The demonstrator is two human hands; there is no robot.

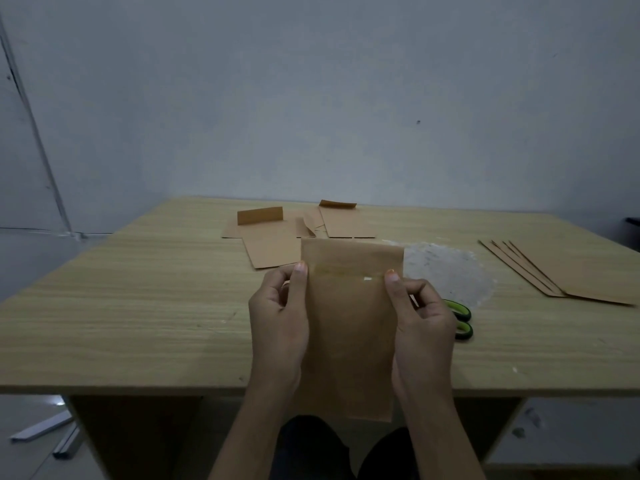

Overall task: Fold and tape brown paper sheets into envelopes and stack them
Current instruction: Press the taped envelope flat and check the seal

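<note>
Envelope (pixel 351 327) beside half-hidden scissors (pixel 465 330), perhaps.

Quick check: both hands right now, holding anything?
Left hand: grips the brown paper envelope by its left edge.
Right hand: grips the same envelope by its right edge.

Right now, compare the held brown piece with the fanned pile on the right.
The held piece is single and held above the table; the fanned pile is several layers lying flat on it. The left hand and right hand pinch the held piece; nothing touches the fanned pile. Both are brown paper.
</note>
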